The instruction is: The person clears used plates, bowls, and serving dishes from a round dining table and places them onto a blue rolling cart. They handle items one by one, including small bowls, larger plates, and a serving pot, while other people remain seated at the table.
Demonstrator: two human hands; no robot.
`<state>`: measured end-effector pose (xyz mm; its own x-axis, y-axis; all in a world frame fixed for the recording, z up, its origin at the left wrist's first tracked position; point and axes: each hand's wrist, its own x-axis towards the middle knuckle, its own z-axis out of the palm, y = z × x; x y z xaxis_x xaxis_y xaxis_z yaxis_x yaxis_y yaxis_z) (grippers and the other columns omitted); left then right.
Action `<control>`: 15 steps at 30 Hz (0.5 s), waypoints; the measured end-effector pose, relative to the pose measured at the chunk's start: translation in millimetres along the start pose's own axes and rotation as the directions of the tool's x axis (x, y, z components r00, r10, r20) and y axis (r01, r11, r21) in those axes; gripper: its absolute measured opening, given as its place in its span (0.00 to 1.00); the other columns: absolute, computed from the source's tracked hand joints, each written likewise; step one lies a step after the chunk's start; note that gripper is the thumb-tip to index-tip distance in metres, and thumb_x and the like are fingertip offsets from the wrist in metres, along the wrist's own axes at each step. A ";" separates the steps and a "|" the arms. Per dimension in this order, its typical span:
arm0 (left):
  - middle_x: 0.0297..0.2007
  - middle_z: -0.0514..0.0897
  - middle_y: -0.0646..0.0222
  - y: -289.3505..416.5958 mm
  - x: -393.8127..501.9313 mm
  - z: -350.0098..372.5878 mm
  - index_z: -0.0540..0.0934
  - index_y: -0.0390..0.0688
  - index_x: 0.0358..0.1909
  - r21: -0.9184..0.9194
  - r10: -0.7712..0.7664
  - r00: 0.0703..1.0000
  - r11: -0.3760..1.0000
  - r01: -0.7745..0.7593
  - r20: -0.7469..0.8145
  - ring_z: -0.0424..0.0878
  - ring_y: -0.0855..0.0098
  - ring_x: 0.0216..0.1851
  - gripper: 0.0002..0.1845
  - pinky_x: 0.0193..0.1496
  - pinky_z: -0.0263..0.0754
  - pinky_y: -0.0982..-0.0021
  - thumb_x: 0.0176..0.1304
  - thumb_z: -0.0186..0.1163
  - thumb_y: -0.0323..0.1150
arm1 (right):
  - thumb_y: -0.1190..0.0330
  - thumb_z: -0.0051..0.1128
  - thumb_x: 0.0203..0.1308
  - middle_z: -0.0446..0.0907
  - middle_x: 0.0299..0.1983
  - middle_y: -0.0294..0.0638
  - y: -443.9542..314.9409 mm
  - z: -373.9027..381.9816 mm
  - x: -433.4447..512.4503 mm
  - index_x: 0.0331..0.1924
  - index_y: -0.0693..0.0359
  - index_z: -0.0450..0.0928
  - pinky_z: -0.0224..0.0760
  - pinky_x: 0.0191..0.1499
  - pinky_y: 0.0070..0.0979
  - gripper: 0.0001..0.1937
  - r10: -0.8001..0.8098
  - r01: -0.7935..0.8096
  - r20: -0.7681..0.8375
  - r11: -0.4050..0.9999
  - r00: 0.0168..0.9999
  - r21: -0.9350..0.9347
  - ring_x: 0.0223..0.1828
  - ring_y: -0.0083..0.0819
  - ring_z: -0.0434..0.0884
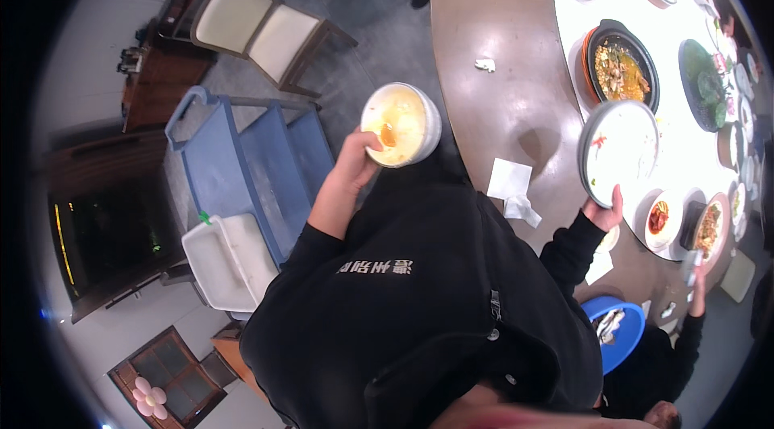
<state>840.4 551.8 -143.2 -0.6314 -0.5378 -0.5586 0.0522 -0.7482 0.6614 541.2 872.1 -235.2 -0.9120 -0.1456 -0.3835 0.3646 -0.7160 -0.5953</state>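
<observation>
My left hand [355, 161] grips a stack of white bowls [402, 117] over the floor beside the table. Its thumb hooks over the rim, and yellowish liquid remains in the top bowl. Out to the right, my right hand [603, 211] holds a round white plate [626, 148] by its near edge, apparently with more stacked beneath. A few food scraps cling to its surface. Just beyond the plate, a black clay pot [623, 69] of stew stands on the white turntable [568, 18]. Crumpled napkins [511, 181] lie on the brown table rim [502, 11] between my hands.
A blue service cart [221, 163] with a white tub [230, 266] stands to my left, near upholstered chairs [236, 18]. A blue basin [626, 344] sits at my right. Behind it another person's hand [699, 284] reaches over the table. Several dishes [662, 217] cover the turntable.
</observation>
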 end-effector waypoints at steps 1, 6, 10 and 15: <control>0.44 0.77 0.54 1.7 -6.7 -10.6 0.68 0.31 0.51 -0.005 -0.034 0.998 0.999 0.034 -0.044 0.78 0.57 0.43 0.31 0.42 0.77 0.59 0.35 0.48 0.22 | 0.73 0.46 0.57 0.71 0.54 0.52 4.8 10.2 -4.0 0.56 0.74 0.62 0.61 0.60 0.38 0.22 0.030 -0.029 0.017 0.999 0.999 -0.033 0.57 0.42 0.70; 0.38 0.79 0.53 18.0 -7.7 -56.3 0.70 0.30 0.48 -0.061 0.073 0.996 0.995 -0.075 -0.043 0.81 0.57 0.33 0.28 0.29 0.78 0.62 0.37 0.49 0.27 | 0.75 0.47 0.55 0.72 0.52 0.49 42.3 75.1 -21.5 0.55 0.71 0.64 0.65 0.57 0.35 0.22 0.086 -0.056 0.197 0.987 0.977 -0.153 0.53 0.40 0.73; 0.46 0.75 0.54 47.0 -2.7 -102.6 0.66 0.30 0.52 -0.149 0.096 0.995 0.984 -0.097 -0.015 0.77 0.58 0.45 0.32 0.45 0.75 0.63 0.36 0.48 0.24 | 0.76 0.46 0.55 0.70 0.55 0.49 87.2 128.8 -51.3 0.59 0.69 0.59 0.61 0.60 0.36 0.25 0.124 -0.060 0.263 0.970 0.957 -0.237 0.56 0.40 0.71; 0.47 0.74 0.55 93.2 -8.2 -175.8 0.63 0.31 0.56 -0.188 0.223 0.970 0.953 -0.238 -0.099 0.73 0.60 0.50 0.35 0.54 0.69 0.66 0.36 0.47 0.21 | 0.75 0.47 0.55 0.69 0.56 0.48 170.4 197.5 -93.7 0.61 0.69 0.57 0.60 0.60 0.36 0.27 0.278 -0.146 0.353 0.923 0.893 -0.356 0.57 0.40 0.70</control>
<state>986.5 418.2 -165.0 -0.5246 -0.7265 -0.4439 0.3455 -0.6582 0.6689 651.6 628.9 -161.3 -0.7797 -0.5701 -0.2587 0.5368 -0.3962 -0.7449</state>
